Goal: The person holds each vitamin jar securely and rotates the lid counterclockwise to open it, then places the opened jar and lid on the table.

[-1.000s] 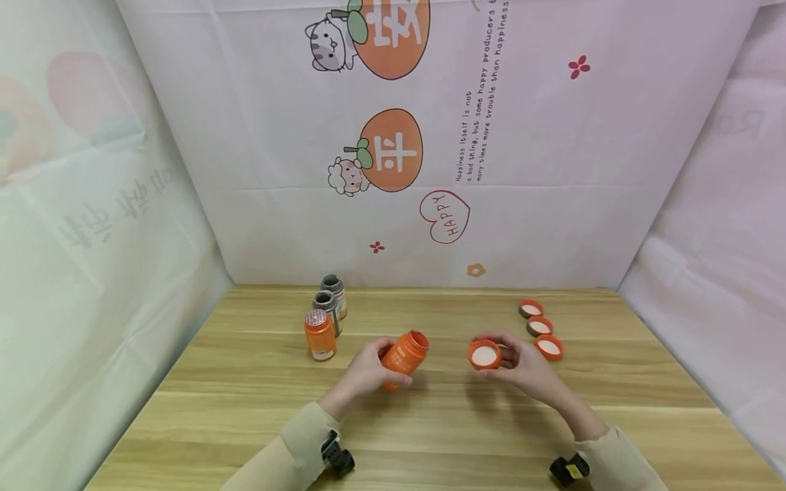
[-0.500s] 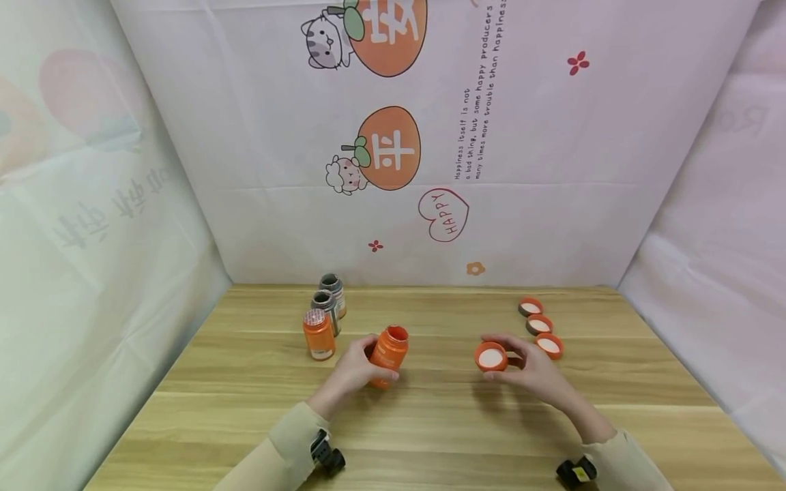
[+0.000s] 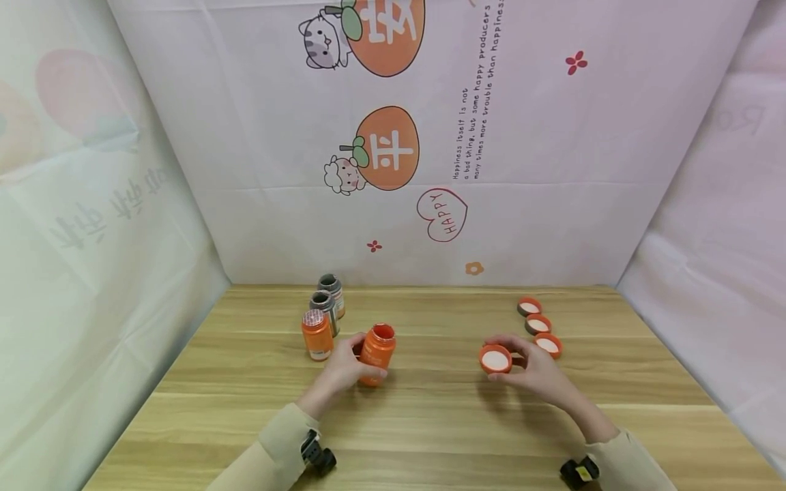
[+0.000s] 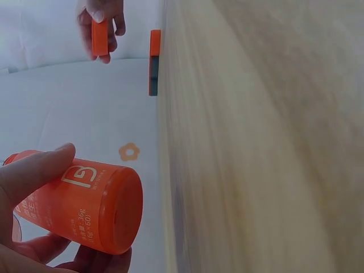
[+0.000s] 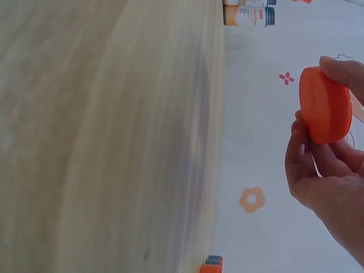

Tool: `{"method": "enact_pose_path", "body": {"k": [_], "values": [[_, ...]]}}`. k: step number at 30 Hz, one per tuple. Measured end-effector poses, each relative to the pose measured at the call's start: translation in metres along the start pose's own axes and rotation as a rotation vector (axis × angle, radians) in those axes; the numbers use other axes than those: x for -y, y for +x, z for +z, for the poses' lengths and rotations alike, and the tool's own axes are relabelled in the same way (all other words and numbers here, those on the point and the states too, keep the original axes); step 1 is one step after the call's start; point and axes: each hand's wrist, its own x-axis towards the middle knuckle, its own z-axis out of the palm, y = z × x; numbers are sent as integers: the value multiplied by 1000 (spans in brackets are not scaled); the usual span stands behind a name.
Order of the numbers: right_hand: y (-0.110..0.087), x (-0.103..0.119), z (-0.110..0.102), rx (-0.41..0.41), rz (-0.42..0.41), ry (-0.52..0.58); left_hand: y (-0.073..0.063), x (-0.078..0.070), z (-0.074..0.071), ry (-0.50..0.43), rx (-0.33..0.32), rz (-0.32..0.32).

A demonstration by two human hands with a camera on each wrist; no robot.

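Observation:
My left hand (image 3: 342, 372) grips an orange bottle (image 3: 377, 351) round its body, its uncapped mouth facing up and tilted slightly right. In the left wrist view the bottle (image 4: 79, 199) shows white print and its base, held off the table. On the right, my right hand (image 3: 533, 368) pinches an orange cap (image 3: 495, 359) by its rim, white lining upward. The right wrist view shows that cap (image 5: 324, 105) between thumb and fingers, above the table. Left of the held bottle stands another orange bottle (image 3: 317, 335) with a silvery patterned top.
Two grey-necked bottles (image 3: 324, 304) with dark open mouths stand behind the orange one at the left. Three caps (image 3: 537, 324) lie in a row, linings up, at the right beyond my right hand. Printed white cloth (image 3: 522, 225) walls off the wooden table (image 3: 430, 423) at the back and sides.
My left hand has moved left with the orange bottle, which now stands more upright. My right hand has shifted slightly right, the cap still pinched in it.

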Motion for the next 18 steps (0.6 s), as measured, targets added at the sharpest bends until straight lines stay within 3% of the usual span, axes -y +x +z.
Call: {"method": "enact_pose_path", "body": {"k": [18], "values": [[-9,-7,-8,-37,95,-93,-7,7,-16,13,-90,-46]]}}
